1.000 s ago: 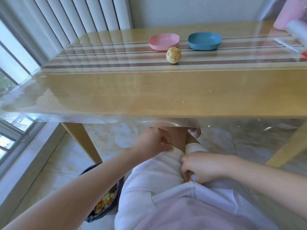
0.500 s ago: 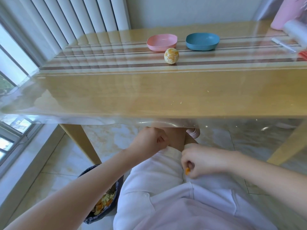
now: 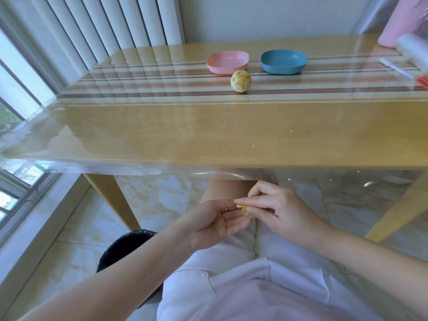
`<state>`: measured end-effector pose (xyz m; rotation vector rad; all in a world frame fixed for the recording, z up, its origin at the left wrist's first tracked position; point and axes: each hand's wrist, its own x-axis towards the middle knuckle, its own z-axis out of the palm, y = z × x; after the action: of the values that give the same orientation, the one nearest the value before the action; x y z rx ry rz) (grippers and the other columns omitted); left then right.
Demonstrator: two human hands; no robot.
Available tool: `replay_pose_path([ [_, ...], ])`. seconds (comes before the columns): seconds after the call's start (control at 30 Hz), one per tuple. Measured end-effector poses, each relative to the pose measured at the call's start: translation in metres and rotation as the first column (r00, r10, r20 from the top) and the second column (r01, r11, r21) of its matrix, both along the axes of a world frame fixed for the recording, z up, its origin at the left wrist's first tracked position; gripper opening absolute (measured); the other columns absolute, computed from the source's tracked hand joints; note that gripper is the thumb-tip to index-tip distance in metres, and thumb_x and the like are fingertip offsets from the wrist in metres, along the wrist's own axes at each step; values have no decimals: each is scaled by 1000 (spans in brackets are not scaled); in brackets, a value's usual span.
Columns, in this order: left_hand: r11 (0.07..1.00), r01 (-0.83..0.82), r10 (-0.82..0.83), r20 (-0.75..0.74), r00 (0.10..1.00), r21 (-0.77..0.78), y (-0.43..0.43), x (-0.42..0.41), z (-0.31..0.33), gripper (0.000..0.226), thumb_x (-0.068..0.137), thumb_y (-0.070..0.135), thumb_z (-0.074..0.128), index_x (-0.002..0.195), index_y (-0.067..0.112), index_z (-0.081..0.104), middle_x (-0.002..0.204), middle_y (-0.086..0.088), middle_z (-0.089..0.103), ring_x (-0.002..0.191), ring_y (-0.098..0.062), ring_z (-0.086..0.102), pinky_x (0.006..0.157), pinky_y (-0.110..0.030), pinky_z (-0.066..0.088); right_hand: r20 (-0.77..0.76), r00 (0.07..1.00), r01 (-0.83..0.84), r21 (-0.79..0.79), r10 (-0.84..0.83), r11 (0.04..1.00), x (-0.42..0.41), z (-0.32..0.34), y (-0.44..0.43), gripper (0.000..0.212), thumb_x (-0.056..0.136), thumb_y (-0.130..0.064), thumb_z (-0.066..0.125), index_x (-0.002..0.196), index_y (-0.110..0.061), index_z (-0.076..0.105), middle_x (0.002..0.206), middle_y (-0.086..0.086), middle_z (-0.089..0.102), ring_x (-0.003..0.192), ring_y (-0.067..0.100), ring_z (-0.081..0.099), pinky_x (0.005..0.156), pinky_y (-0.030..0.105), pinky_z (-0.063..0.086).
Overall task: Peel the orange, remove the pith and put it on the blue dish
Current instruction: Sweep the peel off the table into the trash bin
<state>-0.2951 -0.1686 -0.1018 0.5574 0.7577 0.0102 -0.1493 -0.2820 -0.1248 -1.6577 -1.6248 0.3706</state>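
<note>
A peeled orange (image 3: 240, 81) with patches of white pith rests on the table, just in front of the gap between a pink dish (image 3: 227, 62) and the empty blue dish (image 3: 283, 61). Both hands are low, over my lap, below the table's near edge. My right hand (image 3: 275, 210) pinches a small scrap of orange peel (image 3: 243, 209) between thumb and forefinger. My left hand (image 3: 212, 224) lies palm up right beside it, fingers loosely spread, fingertips touching the scrap.
The wooden table (image 3: 162, 135) carries a clear plastic cover that overhangs its near edge. A dark waste bin (image 3: 126, 246) stands on the floor at my left. A pink object (image 3: 403, 22) and a white roll (image 3: 414, 49) sit at the table's far right.
Both hands rose from my lap and came together. The right hand lifted the peel scrap from my clothing, and the left hand turned from a fist to palm up.
</note>
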Motion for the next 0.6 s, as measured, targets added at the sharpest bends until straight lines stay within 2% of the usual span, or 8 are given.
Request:
replay_pose_path([
  [0.13,999,-29,29,-12,1000,-35,0,1,-2,28,91,-3,44,76,-10,68,76,-19,66,65,-27,70,68,-33,59,-54,998,16,-16,-17,1000,-1,1,1,29,87,-42,54,103,-31,75,85,-17,54,70,1,51,71,30,31],
  [0.27,996,-23,25,21,999,-88,-1,1,-1,17,76,-2,55,79,-11,69,80,-20,66,70,-27,71,72,-33,59,-83,997,4,-77,-11,997,-3,2,-1,32,92,-41,50,110,-28,73,92,-19,55,80,7,56,73,23,34],
  [0.33,993,-22,25,28,999,-120,0,-1,-2,15,81,-3,53,82,-9,66,82,-20,66,71,-27,71,70,-32,59,-125,991,30,-85,-41,996,-1,4,-4,25,95,-33,54,108,-26,73,96,-16,58,85,10,58,75,20,39],
  [0.43,990,-61,59,-18,998,-131,6,-5,-6,23,93,-2,46,81,-6,65,82,-20,66,67,-27,71,66,-32,59,-178,972,128,-155,-155,980,11,5,-3,17,93,-15,62,98,-27,72,91,-9,60,73,7,55,68,12,38],
  [0.5,989,-84,81,-33,996,-120,12,-8,-5,17,89,-3,48,83,-5,64,82,-20,66,67,-27,71,64,-33,59,-71,975,181,-298,-211,937,25,-1,3,17,88,-13,67,91,-30,70,85,-9,59,73,4,57,69,16,42],
  [0.6,989,-103,100,-36,994,-107,19,-12,-4,13,78,-3,53,84,-4,64,81,-19,66,66,-26,71,60,-32,61,125,974,224,-478,-187,849,43,-18,18,10,84,-16,70,85,-26,71,82,-13,56,104,14,62,90,32,46],
])
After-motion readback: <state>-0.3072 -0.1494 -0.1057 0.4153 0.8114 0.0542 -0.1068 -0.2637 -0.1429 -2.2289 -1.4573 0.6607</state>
